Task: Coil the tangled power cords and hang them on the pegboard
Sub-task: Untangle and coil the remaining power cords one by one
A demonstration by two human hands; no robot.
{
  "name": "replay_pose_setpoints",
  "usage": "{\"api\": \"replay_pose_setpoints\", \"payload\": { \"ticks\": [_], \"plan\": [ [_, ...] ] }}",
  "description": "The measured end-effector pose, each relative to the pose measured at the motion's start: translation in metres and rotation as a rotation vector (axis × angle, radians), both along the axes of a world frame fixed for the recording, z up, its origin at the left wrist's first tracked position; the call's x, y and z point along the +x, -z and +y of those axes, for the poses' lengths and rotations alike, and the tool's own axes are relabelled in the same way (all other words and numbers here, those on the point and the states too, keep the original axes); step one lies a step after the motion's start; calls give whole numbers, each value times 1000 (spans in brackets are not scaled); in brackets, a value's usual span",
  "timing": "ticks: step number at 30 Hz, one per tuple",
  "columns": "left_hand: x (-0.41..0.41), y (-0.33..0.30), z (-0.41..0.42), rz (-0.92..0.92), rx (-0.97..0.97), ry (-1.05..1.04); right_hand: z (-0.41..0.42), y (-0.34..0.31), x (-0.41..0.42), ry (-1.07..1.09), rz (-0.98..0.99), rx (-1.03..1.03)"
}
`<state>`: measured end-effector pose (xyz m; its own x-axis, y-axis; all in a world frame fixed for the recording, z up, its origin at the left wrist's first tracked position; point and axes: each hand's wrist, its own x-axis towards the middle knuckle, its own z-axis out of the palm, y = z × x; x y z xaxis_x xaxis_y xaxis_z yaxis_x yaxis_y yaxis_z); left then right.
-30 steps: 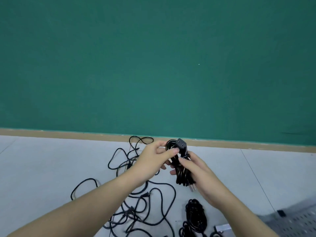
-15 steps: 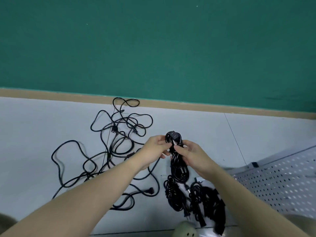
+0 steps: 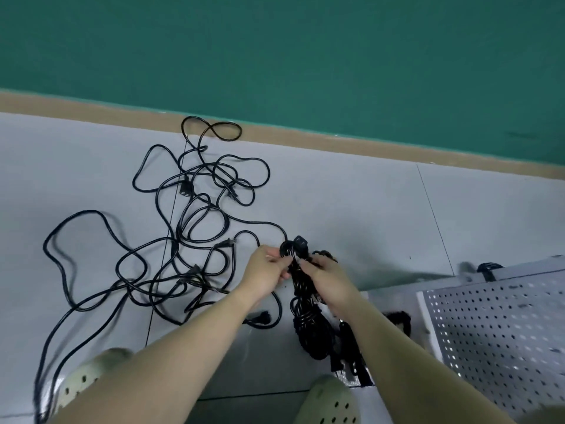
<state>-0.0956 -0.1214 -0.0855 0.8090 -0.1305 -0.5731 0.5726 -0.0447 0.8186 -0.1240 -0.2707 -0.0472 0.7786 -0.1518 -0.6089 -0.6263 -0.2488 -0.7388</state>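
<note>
Both hands grasp the coil (image 3: 301, 289) near centre: left hand (image 3: 269, 270) pinches the top loop, right hand (image 3: 325, 278) grips the bundle. Keep wraps tight; pegboard (image 3: 495, 332) at 4 o'clock, tangle (image 3: 183, 240) at 9.

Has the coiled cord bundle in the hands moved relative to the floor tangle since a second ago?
Yes. The coiled bundle now sits lower right of the tangled cords, nearer the pegboard; earlier it was held over the tangle's far edge.

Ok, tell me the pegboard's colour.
The pegboard is light grey with rows of small holes, seen in the head view.
</note>
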Motion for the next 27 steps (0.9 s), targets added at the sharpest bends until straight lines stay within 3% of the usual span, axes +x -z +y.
{"api": "replay_pose_setpoints", "payload": {
  "ticks": [10,18,23,27],
  "plan": [
    [15,64,-8,39,86,-3,8,65,19,136,45,-38],
    [39,74,-28,-159,221,265,6,71,35,220,25,-142],
    [41,75,-31,-168,192,473,-7,64,48,236,44,-273],
    [38,72,-27,-175,157,521,-11,64,53,216,104,-292]
  ]
}}
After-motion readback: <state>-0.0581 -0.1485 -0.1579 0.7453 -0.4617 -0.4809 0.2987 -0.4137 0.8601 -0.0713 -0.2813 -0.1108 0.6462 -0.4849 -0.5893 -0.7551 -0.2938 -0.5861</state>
